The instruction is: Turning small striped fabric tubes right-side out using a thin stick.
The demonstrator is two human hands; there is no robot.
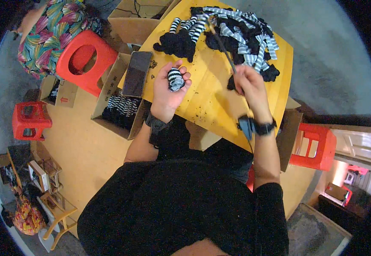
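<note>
a red plastic stool stood at far left, then a cardboard box of black-and-white striped knits, and a smartphone at the left edge of the yellow surface. the left hand, palm up, curled its fingers around a bunched striped knit piece. further right, the right hand pinched a long thin rod, slanting up beside a pile of striped and black knits.
</note>
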